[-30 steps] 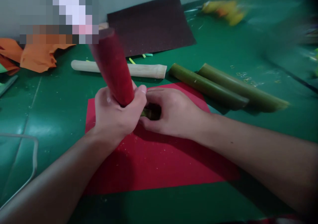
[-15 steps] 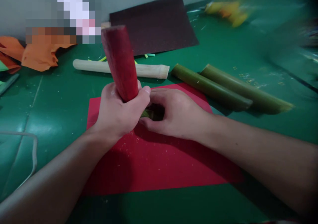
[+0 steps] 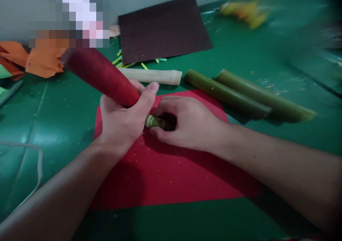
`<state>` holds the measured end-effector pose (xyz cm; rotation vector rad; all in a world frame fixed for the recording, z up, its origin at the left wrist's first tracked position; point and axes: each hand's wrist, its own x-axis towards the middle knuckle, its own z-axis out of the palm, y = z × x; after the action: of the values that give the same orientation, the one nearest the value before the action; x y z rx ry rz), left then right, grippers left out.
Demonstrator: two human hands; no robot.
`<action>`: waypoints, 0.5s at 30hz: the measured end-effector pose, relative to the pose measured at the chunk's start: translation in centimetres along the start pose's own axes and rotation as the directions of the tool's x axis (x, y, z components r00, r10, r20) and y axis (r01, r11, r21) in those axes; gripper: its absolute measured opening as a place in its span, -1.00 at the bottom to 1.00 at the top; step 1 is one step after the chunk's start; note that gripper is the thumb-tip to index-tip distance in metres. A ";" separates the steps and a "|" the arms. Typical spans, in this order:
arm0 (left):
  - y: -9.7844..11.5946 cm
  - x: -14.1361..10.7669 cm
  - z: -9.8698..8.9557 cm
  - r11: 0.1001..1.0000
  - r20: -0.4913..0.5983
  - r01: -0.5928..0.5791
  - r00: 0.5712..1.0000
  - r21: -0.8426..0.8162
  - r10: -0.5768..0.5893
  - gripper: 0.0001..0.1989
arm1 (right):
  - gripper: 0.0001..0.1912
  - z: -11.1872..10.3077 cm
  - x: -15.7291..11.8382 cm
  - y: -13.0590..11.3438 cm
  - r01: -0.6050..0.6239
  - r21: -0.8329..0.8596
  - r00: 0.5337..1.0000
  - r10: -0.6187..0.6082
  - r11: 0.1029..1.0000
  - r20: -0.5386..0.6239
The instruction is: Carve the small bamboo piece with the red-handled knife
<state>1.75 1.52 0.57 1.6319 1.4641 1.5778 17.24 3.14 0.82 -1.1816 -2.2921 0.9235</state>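
Note:
My left hand [image 3: 120, 120] is closed around a thick red wooden handle [image 3: 104, 78], which leans up and to the left. Whatever lies at the handle's lower end is hidden behind the hand. Close on its right, my right hand [image 3: 191, 123] curls its thumb and fingers around a short green bamboo piece [image 3: 156, 121] with pale scraped marks. Both hands are over a red sheet [image 3: 171, 177], which is sprinkled with small light shavings.
Two green bamboo lengths [image 3: 227, 95] lie beyond my right hand, and a peeled pale stick [image 3: 157, 76] lies beyond my left. Behind are a dark brown sheet [image 3: 165, 29], orange crumpled paper [image 3: 44, 61] and a blurred yellow item [image 3: 243, 13]. A green cover [image 3: 61, 102] spreads over the table.
The red handle has tipped from nearly upright to a strong lean leftward as my left hand turned. More of the green bamboo piece shows between my hands. My right hand has barely moved.

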 end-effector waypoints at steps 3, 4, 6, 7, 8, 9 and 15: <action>0.0 0.5 -0.1 0.999 0.008 0.028 1.000 -0.038 -0.027 -0.60 | -0.88 0.0 0.0 -0.1 -0.013 -0.008 1.000 0.013 1.000 -0.001; 0.1 0.5 -0.1 0.998 0.006 0.048 0.999 -0.050 -0.048 -0.60 | -0.88 -0.1 0.0 -0.1 -0.014 -0.007 1.000 0.014 1.000 -0.002; 0.3 0.6 -0.2 0.994 0.006 0.086 0.996 -0.065 -0.086 -0.59 | -0.87 -0.1 0.0 -0.1 -0.017 -0.004 1.000 0.017 1.000 0.000; 0.3 0.6 -0.2 0.994 0.016 0.090 0.996 -0.068 -0.089 -0.59 | -0.88 -0.1 -0.1 -0.1 -0.015 -0.001 1.000 0.015 1.000 0.001; 0.4 0.6 -0.1 0.994 0.033 0.087 0.996 -0.065 -0.085 -0.59 | -0.88 -0.1 -0.1 -0.1 -0.012 0.002 1.000 0.012 1.000 0.001; 0.4 0.5 -0.1 0.995 0.049 0.082 0.996 -0.058 -0.079 -0.58 | -0.88 -0.1 -0.1 0.0 -0.008 0.007 1.000 0.008 1.000 0.004; 0.5 0.6 0.1 0.992 0.067 0.127 0.990 -0.006 -0.126 -0.60 | -0.77 0.0 0.0 0.0 0.005 0.024 1.000 -0.005 1.000 0.031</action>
<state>1.91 1.94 1.22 1.5388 1.4919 1.4462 17.25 3.13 0.85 -1.1589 -2.3010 0.9712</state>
